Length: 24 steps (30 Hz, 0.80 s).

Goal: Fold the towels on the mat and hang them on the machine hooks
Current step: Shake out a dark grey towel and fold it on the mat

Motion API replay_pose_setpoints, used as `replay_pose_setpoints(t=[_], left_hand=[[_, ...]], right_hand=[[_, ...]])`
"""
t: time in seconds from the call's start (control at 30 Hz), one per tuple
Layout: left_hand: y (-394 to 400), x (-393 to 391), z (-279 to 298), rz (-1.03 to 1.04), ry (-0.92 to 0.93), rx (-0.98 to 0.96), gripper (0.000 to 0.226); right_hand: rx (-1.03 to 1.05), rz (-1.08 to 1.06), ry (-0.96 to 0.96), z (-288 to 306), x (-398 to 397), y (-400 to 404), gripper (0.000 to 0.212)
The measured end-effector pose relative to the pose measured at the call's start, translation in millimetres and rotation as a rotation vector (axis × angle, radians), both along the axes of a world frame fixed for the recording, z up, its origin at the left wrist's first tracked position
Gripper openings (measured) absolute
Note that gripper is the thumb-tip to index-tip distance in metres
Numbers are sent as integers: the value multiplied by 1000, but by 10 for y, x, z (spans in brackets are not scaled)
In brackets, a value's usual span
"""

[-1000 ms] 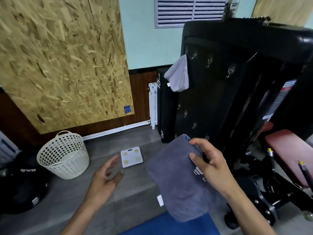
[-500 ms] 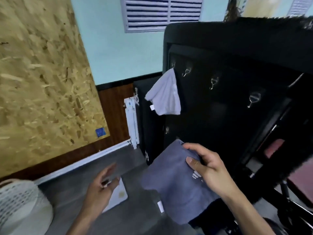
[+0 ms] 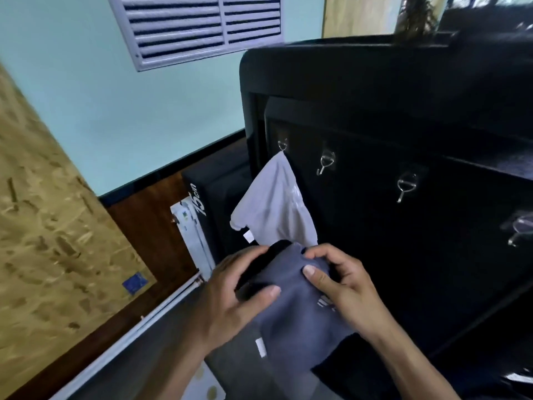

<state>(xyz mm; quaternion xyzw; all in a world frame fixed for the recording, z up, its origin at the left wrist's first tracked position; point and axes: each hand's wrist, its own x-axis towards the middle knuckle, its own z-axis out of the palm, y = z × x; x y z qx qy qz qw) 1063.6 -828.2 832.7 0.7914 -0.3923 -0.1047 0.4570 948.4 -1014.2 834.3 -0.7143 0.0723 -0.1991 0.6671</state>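
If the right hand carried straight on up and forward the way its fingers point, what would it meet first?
Probably the white towel hanging just above the right hand and its grey towel; depth is unclear, so perhaps the black machine panel instead.

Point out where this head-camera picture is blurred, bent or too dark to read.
Head view: the rightmost hook is smeared by blur; the wide lens tilts and bows the wall vent; the black machine panel swallows detail in shadow; both hands and the grey towel are fairly sharp.
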Motion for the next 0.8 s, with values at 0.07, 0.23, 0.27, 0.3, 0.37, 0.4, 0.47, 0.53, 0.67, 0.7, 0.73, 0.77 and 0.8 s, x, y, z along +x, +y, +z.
replay_pose_setpoints(t=[0.07, 0.23, 0.27, 0.3, 0.37, 0.4, 0.47, 0.53, 0.67, 0.7, 0.73, 0.77, 0.8], left_hand=[[-213, 129, 125, -78, -28, 49, 64], [-662, 402, 198, 21, -35, -15, 31], [-734, 433, 199, 43, -52, -18, 25], [-808, 459, 198, 61, -66, -16, 21], [-954, 493, 226, 91, -62, -18, 18], [-1035, 520, 251, 100, -46, -25, 17], [-1204, 598, 322, 113, -38, -31, 19], [-1359, 688, 424, 123, -67, -30, 26], [-1628, 843, 601, 98, -146, 1, 29], [-1671, 880, 619, 96, -159, 22, 28], [-1711, 913, 629, 89, -171, 47, 27], [-1738, 942, 619, 81, -183, 86, 24], [-1758, 963, 594, 73, -200, 133, 21]], right_hand=[[38, 23, -31, 36, 176, -94, 9], [-94, -79, -82, 89, 517, -330, 11], [-179, -147, -98, 76, 573, -386, 9], [-260, -218, -108, 70, 623, -429, 9], [-349, -329, -114, 80, 716, -494, 11], [-351, -361, -114, 103, 768, -526, 10], [-322, -429, -107, 167, 862, -584, 8], [-336, -528, -107, 252, 939, -661, 8], [-520, -715, -91, 401, 1073, -787, 15], [-594, -746, -52, 422, 1107, -794, 18], [-671, -773, 2, 422, 1140, -802, 21], [-746, -794, 59, 400, 1165, -806, 24], [-807, -809, 113, 354, 1184, -808, 27]])
